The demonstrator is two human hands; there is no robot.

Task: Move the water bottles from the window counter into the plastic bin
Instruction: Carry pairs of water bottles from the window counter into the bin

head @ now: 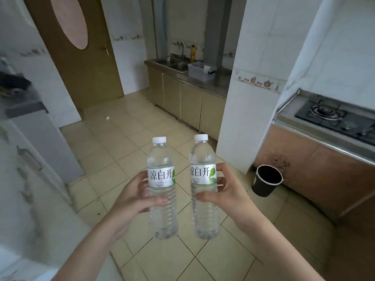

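I hold two clear water bottles upright in front of me, side by side and a little apart. My left hand (pixel 133 201) grips the left bottle (pixel 162 179) around its middle. The right bottle (pixel 203 177) is held the same way by my right hand (pixel 225 191). Both have white caps and white-and-green labels. Far across the room, the clear plastic bin (pixel 199 71) with a black latch stands on the steel counter next to the sink.
A double sink (pixel 172 62) with a tap is left of the bin. A white tiled pillar (pixel 243 110) stands to the right, with a gas hob (pixel 336 118) beyond it and a black bucket (pixel 266 180) on the tiled floor. A brown door (pixel 77 57) is at the back left.
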